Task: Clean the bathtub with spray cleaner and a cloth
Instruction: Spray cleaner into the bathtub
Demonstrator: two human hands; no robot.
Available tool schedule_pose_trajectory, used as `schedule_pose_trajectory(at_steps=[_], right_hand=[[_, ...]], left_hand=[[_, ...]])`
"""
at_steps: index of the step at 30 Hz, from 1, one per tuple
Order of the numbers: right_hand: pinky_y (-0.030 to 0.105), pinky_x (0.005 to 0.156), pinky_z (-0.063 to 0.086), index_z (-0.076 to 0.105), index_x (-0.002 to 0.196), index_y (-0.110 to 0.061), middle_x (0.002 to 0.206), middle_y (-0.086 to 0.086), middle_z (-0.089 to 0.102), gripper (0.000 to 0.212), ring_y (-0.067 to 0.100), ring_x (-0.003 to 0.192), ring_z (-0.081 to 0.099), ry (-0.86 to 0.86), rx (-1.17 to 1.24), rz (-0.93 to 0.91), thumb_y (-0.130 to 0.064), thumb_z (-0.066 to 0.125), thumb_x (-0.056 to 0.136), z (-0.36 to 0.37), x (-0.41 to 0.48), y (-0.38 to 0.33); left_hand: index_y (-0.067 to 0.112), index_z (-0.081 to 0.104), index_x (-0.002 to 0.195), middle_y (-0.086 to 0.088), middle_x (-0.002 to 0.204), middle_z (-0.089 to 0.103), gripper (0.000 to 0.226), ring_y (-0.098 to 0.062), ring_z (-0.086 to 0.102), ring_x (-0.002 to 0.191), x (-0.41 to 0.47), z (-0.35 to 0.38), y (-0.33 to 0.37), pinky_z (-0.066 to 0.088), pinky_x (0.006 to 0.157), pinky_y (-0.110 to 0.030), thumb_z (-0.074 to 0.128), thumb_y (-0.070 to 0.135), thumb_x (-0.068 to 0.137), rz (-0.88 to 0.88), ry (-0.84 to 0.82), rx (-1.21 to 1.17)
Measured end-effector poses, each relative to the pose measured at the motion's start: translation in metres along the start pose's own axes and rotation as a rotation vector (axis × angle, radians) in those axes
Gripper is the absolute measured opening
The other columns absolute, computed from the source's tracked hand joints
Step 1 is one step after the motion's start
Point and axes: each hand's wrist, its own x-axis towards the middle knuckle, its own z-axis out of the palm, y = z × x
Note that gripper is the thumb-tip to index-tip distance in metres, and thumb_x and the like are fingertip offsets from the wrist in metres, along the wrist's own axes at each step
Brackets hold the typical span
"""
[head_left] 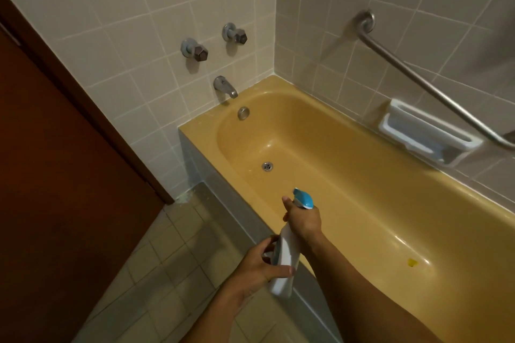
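Beige square-tiled wall (pixel 139 8) on two sides, dark brown wooden door (pixel 55 147) at left, mustard-yellow glossy bathtub (pixel 200 131) running from the corner to lower right, pale tiled floor (pixel 167 273) beside it; long brushed-steel grab bar (pixel 418 78) slanted on the far wall, white recessed ceramic soap dish (pixel 426 131) just under it; white plastic spray bottle (pixel 285 259) with blue trigger head is held tilted over the tub's near rim, nozzle aimed toward the drain end; right hand (pixel 303 221) wrapped round the bottle neck just below the trigger, left hand (pixel 259 264) curled round the lower body, thumb across the front; two chrome faceted tap handles (pixel 195 50) on the end wall, chrome spout (pixel 225 88) below them, round chrome overflow cap (pixel 243 113) on the tub's end wall, small steel drain (pixel 267 166) in the floor of the tub, tiny yellow spot (pixel 412 262) on the tub bottom far from the drain
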Motion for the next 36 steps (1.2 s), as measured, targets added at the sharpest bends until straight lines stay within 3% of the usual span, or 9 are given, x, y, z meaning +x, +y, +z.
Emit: schedule_pose_trajectory(at_steps=[2,6,9,13,17,22,27,33,36], right_hand=[[0.042,0.081,0.055,0.068,0.079,-0.01,0.073,0.004,0.071,0.037,0.02,0.07,0.063,-0.018,-0.029,-0.005,-0.044,0.074,0.09,0.012,0.012,-0.006],[0.032,0.073,0.049,0.066,0.099,-0.011,0.092,0.0,0.069,0.026,0.013,0.08,0.061,-0.181,0.073,-0.092,-0.034,0.076,0.091,0.028,0.021,-0.021],[0.033,0.071,0.049,0.067,0.086,-0.012,0.083,0.007,0.072,0.028,0.016,0.073,0.06,-0.182,0.005,-0.101,-0.038,0.076,0.09,0.039,0.032,-0.024],[0.035,0.073,0.052,0.068,0.074,-0.015,0.074,0.0,0.072,0.036,0.019,0.072,0.064,-0.14,-0.126,-0.043,-0.046,0.075,0.089,0.051,0.044,-0.023],[0.033,0.074,0.05,0.069,0.096,-0.012,0.093,0.002,0.073,0.028,0.016,0.081,0.063,-0.167,0.0,-0.057,-0.037,0.079,0.088,0.049,0.044,-0.026],[0.039,0.075,0.055,0.068,0.084,-0.009,0.071,0.004,0.071,0.033,0.02,0.066,0.062,-0.006,-0.041,0.05,-0.041,0.076,0.09,0.025,0.049,-0.01],[0.039,0.086,0.051,0.065,0.102,-0.014,0.094,0.0,0.07,0.028,0.021,0.091,0.065,0.018,0.08,0.048,-0.037,0.077,0.09,-0.023,0.039,0.017],[0.045,0.091,0.053,0.069,0.092,-0.007,0.081,0.006,0.073,0.034,0.023,0.08,0.066,0.349,0.196,0.213,-0.041,0.071,0.093,-0.1,0.005,0.063],[0.039,0.083,0.05,0.07,0.095,-0.005,0.083,0.007,0.072,0.035,0.02,0.075,0.063,0.435,0.267,0.236,-0.04,0.072,0.092,-0.142,-0.017,0.083]], left_hand=[[0.04,0.05,0.144,0.013,0.134,0.063,0.097,-0.018,0.063,0.121,0.011,-0.012,0.003,0.058,0.098,-0.047,0.095,0.04,0.058,-0.009,0.001,-0.005],[0.041,0.051,0.141,0.014,0.13,0.066,0.091,-0.015,0.066,0.118,0.026,-0.032,0.008,0.059,0.097,-0.047,0.095,0.035,0.062,-0.016,0.017,-0.054],[0.046,0.049,0.133,0.013,0.132,0.062,0.08,-0.015,0.062,0.119,0.031,-0.039,0.012,0.06,0.096,-0.045,0.093,0.027,0.069,-0.032,0.01,-0.052],[0.043,0.047,0.132,0.011,0.135,0.057,0.077,-0.017,0.059,0.121,0.034,-0.041,0.015,0.061,0.092,-0.045,0.092,0.023,0.073,-0.048,0.018,-0.07],[0.043,0.05,0.134,0.011,0.135,0.06,0.084,-0.017,0.061,0.12,0.036,-0.043,0.013,0.059,0.096,-0.047,0.094,0.033,0.064,-0.049,0.031,-0.081],[0.046,0.052,0.132,0.013,0.135,0.06,0.081,-0.016,0.061,0.121,0.036,-0.027,0.017,0.06,0.094,-0.045,0.094,0.038,0.064,-0.082,-0.077,-0.033],[0.037,0.053,0.14,0.008,0.135,0.062,0.083,-0.017,0.063,0.12,0.03,0.009,0.012,0.061,0.094,-0.043,0.093,0.034,0.068,-0.123,-0.174,-0.013],[0.035,0.06,0.138,0.008,0.129,0.068,0.083,-0.015,0.066,0.117,0.018,0.073,0.004,0.057,0.101,-0.042,0.094,0.035,0.062,-0.128,-0.323,0.145],[0.034,0.063,0.136,0.009,0.127,0.07,0.08,-0.012,0.067,0.115,0.006,0.11,-0.001,0.054,0.104,-0.041,0.092,0.037,0.062,-0.118,-0.384,0.191]])
